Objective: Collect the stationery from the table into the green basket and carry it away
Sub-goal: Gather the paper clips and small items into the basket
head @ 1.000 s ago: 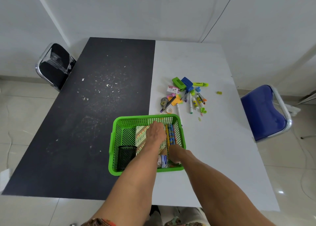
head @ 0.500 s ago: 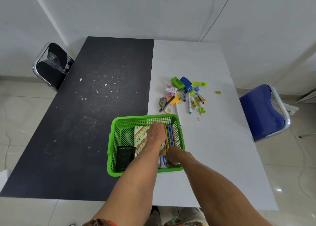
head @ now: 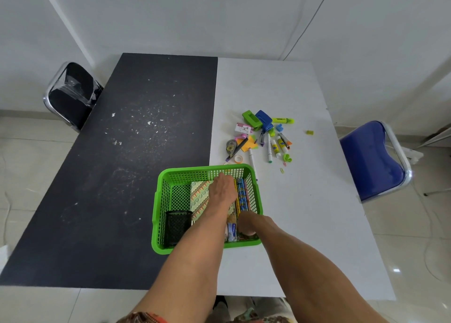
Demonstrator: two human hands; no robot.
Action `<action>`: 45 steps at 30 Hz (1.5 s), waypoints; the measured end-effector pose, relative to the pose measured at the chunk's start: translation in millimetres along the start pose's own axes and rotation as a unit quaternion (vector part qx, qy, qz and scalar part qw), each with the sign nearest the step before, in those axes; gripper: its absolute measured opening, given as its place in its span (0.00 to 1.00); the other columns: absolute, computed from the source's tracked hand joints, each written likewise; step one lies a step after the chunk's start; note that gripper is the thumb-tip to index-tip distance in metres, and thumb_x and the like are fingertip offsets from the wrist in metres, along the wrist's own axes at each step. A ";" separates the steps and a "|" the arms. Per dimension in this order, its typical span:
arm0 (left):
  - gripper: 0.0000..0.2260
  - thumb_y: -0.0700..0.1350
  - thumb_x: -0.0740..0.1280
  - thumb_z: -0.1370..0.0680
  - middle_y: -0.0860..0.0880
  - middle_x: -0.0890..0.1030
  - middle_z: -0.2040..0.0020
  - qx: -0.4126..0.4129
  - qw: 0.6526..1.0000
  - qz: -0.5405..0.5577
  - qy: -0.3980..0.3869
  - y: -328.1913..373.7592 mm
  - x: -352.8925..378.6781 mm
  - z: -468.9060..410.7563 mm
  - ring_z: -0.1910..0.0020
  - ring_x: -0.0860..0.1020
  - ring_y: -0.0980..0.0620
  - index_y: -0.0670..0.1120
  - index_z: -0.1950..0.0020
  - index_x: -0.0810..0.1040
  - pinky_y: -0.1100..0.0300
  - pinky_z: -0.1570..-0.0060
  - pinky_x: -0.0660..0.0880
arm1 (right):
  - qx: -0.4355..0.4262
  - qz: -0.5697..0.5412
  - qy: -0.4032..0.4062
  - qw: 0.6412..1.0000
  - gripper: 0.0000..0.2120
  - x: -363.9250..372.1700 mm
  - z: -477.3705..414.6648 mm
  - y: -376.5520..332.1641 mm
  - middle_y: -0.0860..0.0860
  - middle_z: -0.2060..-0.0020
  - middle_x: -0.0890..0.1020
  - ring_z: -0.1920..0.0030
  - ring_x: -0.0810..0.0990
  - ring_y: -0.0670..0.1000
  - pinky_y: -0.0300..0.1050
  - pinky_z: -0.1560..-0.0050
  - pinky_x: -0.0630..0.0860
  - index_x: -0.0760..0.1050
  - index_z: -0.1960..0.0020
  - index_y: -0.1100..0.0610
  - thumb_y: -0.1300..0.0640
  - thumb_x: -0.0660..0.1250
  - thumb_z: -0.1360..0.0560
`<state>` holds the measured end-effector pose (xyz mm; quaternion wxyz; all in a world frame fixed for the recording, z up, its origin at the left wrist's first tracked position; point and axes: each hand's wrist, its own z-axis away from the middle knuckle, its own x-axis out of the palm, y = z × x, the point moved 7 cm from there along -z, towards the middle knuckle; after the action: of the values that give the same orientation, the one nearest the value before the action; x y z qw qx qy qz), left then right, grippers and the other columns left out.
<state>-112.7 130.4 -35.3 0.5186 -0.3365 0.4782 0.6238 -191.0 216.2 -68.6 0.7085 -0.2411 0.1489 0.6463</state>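
Green basket (head: 195, 172) on the tabletop (head: 305, 213), both hands inside: left hand (head: 223, 188) on a patterned notebook (head: 199, 195), right hand (head: 246, 224) beside pencils (head: 242, 195). Fingers hidden, so neither grip can be told. Loose stationery (head: 263, 137) lies beyond.

Plastic lattice basket (head: 161, 200); glossy floor tiles (head: 410, 261)

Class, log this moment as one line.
left hand: resting on patterned notebook inside green plastic mesh basket | right hand: in basket's near right corner, grip hidden | pending: loose stationery pile on white tabletop
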 end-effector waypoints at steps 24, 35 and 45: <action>0.11 0.38 0.63 0.22 0.41 0.75 0.40 0.001 1.000 -0.010 0.002 18.8 -18.4 -2.0 0.42 0.76 0.41 0.39 0.41 0.76 0.50 0.48 0.73 | -0.019 -0.217 0.138 0.966 0.10 -80.9 -16.7 21.2 0.61 0.51 0.83 0.51 0.83 0.60 0.55 0.48 0.80 0.77 0.46 0.66 0.63 0.63 0.25; 0.13 0.39 0.64 0.23 0.43 0.73 0.40 0.079 0.995 0.052 0.006 80.5 -13.5 -45.1 0.43 0.75 0.42 0.42 0.39 0.75 0.50 0.50 0.74 | 0.023 -0.291 0.249 0.923 0.10 -120.1 -27.1 116.0 0.56 0.61 0.83 0.60 0.83 0.53 0.46 0.55 0.81 0.81 0.52 0.65 0.66 0.62 0.28; 0.14 0.39 0.61 0.21 0.43 0.73 0.39 0.075 0.995 0.053 -0.036 131.0 40.8 -110.5 0.39 0.73 0.44 0.43 0.36 0.74 0.49 0.46 0.73 | 0.102 -0.242 0.290 0.920 0.12 -137.9 -89.1 180.8 0.57 0.46 0.80 0.45 0.78 0.56 0.44 0.49 0.75 0.78 0.43 0.61 0.64 0.61 0.24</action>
<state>-257.6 38.6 -75.2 0.5255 -0.2483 0.5215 0.6247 -377.2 61.0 -98.4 0.7898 -0.3732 0.3498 0.3386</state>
